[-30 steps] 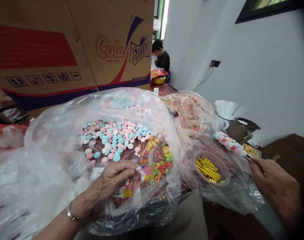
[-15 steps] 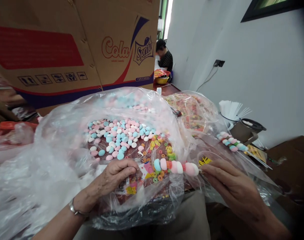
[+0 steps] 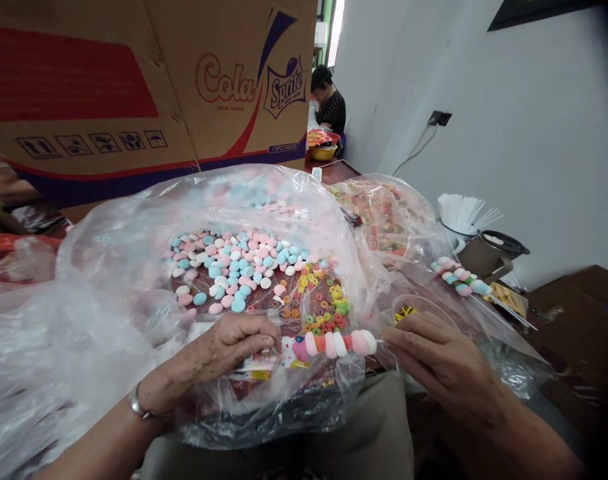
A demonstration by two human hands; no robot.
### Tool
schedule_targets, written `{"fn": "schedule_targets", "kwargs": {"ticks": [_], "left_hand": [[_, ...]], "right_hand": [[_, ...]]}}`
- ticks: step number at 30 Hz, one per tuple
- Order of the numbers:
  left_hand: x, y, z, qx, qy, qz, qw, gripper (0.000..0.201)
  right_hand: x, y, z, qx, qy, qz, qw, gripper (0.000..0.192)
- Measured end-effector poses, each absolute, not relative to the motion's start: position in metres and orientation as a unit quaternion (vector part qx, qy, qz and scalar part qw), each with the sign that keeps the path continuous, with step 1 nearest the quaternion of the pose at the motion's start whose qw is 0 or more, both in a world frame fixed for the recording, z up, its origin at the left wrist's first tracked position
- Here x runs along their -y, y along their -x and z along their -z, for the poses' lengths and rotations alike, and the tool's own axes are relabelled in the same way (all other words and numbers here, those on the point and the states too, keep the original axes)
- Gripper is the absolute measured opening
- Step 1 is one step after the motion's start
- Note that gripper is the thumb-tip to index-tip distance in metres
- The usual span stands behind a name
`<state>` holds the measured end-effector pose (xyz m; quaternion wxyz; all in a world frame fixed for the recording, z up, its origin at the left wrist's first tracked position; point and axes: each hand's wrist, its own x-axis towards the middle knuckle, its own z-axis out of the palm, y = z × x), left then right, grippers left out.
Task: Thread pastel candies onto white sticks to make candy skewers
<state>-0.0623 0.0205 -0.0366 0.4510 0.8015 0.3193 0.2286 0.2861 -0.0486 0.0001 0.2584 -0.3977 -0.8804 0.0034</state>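
A candy skewer (image 3: pixel 339 343) lies nearly level at lower centre, held above a reddish-brown worktop (image 3: pixel 337 171). At lower right, the right hand (image 3: pixel 441 363) pinches the skewer's bare stick end between thumb and fingers. Left of centre, the left hand (image 3: pixel 234 343) has thumb and forefinger pressed together on a small printed wrapper (image 3: pixel 297 350); the skewer's left end meets it, though whether it is inside is unclear. The skewer is probably light, its sweets soft and easily dented, its stick stiff and thin; the bare end seems the best place to hold it, sparing the sweets. The wrapper looks flimsy and slick. Plump, matte pink and white pieces alternate with glossier orange-red ones along the skewer. Behind it, at centre, lie loose pastel sweets (image 3: pixel 239 267) and coloured rings (image 3: pixel 329 307).
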Motion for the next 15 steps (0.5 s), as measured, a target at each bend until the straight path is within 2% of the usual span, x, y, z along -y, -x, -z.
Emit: {"fn": "schedule_targets", "kwargs": {"ticks": [4, 15], "left_hand": [[-0.023, 0.064, 0.033, -0.32, -0.81, -0.225, 0.436, 0.025], [-0.026, 0.065, 0.038, -0.395, -0.756, -0.26, 0.453, 0.029]], "right_hand": [[0.048, -0.281, 0.004, 0.877, 0.41, -0.01, 0.25, 0.02], [0.049, -0.264, 0.014, 0.842, 0.439, -0.053, 0.31, 0.021]]}}
